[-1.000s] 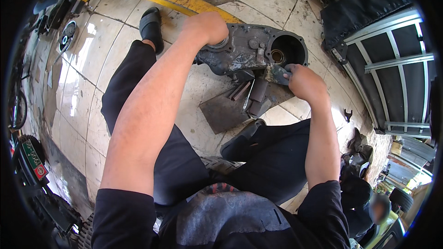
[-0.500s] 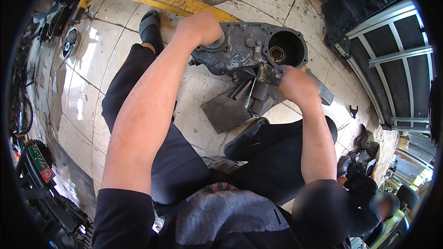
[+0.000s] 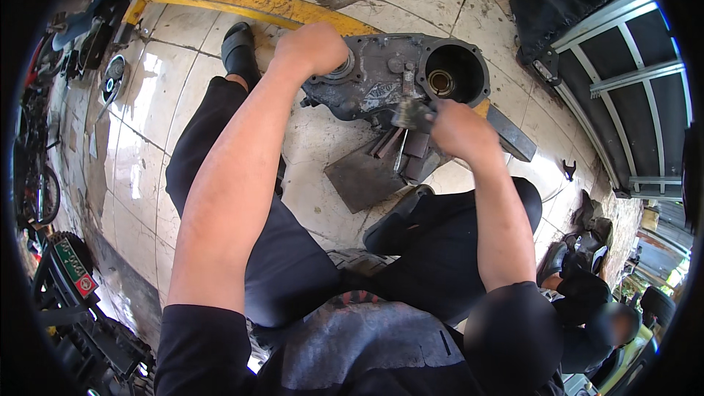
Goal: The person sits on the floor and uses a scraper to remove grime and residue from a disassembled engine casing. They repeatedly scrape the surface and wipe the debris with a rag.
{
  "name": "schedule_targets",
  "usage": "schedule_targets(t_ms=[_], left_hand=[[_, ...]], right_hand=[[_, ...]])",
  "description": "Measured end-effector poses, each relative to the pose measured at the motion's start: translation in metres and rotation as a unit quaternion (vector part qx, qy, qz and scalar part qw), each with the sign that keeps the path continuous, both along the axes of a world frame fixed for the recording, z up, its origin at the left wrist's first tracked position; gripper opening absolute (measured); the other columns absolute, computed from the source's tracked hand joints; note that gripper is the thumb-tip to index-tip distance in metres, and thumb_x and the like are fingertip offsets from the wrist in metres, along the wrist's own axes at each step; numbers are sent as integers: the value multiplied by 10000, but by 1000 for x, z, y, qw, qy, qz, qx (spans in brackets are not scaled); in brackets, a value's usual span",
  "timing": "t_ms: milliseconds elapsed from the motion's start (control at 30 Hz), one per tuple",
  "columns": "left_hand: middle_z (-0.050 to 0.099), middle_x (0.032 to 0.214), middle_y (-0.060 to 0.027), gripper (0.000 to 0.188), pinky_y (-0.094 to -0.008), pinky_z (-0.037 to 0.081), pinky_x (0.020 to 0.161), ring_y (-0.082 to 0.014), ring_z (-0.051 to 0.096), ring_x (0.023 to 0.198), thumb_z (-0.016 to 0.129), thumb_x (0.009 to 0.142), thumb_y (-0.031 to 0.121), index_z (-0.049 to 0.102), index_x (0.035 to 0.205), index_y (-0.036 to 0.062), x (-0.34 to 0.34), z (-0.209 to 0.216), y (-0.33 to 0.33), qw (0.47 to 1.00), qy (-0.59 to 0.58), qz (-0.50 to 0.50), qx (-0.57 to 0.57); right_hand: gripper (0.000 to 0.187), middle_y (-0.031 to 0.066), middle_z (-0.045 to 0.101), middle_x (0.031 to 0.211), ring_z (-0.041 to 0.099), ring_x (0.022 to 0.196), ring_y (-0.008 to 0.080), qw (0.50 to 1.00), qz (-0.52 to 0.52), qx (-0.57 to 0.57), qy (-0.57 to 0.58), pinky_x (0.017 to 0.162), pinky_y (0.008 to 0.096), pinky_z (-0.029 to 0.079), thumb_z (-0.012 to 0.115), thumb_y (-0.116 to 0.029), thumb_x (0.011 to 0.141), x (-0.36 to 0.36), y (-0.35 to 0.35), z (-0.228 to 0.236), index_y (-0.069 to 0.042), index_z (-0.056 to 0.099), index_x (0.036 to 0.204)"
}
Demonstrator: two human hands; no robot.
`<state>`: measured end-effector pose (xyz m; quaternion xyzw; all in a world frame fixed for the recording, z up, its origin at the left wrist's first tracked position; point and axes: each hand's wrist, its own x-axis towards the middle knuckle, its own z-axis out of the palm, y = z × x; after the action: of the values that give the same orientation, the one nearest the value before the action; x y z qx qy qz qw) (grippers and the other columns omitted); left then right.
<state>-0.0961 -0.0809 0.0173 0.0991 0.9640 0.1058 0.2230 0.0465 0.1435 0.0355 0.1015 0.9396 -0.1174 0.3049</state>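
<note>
I have the long, dark grey cast-metal casing [image 3: 378,73] beyond my feet, lying crosswise above the pale tiled floor [image 3: 308,161], between both hands. My left hand [image 3: 312,48] is balled at its left end, over the round opening there; its fingers are turned away, so I cannot tell what that grip closes on. My right hand [image 3: 463,130] keeps its grip pressed around a short, flat-headed, grey-green tool [image 3: 411,114] at the casing's near edge.

I judge the work to be partway: the outer face is in view and the right-hand bore stands uncovered, with a brass-coloured ring [image 3: 432,84] inside, yet dark staining remains across the metal. How much is left, I can't say.

The tool's head is blurred, and I can't tell whether it touches the casing. The underside is hidden, and the brown blocks [image 3: 416,144] on the dark flat plate [image 3: 361,183] nearer me are partly covered.
</note>
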Motion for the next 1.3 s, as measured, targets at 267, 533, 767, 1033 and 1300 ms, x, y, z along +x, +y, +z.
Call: schedule_targets(t_ms=[267, 533, 767, 1033, 1300], left_hand=[[714, 1195, -202, 382, -460, 534, 936, -385, 676, 1128, 524, 828, 200, 757, 1079, 30, -3, -2, -4, 1000, 2, -7, 9], [676, 1241, -257, 430, -467, 504, 996, -393, 645, 1175, 489, 937, 268, 683, 1208, -4, -1, 10, 0, 999, -34, -21, 0], [706, 1200, -226, 393, -462, 530, 937, -390, 672, 1136, 516, 834, 182, 744, 1101, 7, -4, -5, -3, 1000, -5, 10, 9], [707, 1187, -236, 386, -466, 529, 941, -392, 674, 1129, 508, 837, 184, 749, 1080, 5, -5, -6, -4, 1000, -1, -7, 9], [712, 1188, -219, 381, -457, 532, 933, -377, 676, 1128, 510, 839, 187, 753, 1073, 10, -4, -2, -4, 1000, -19, -2, 7]], right_hand=[[299, 214, 727, 1070, 688, 1047, 398, 999, 29, -38, 9, 864, 505, 534, 566, -255, 969, 3, 21, -24, -54, 704, 1142], [340, 273, 714, 1025, 697, 1007, 403, 995, -16, -93, 42, 851, 480, 532, 562, -274, 1001, 2, 22, -30, -2, 692, 1158], [394, 284, 708, 984, 694, 935, 437, 985, -116, -61, -115, 809, 471, 530, 605, -288, 988, 2, 24, 33, 20, 644, 1229], [954, 320, 679, 910, 679, 892, 455, 996, 37, -76, 18, 857, 488, 531, 690, -181, 887, 48, 17, 20, -146, 104, 1639], [641, 341, 675, 876, 681, 862, 475, 991, -14, -108, 76, 805, 550, 537, 584, -173, 956, 55, -17, 1, -105, 385, 1561]])
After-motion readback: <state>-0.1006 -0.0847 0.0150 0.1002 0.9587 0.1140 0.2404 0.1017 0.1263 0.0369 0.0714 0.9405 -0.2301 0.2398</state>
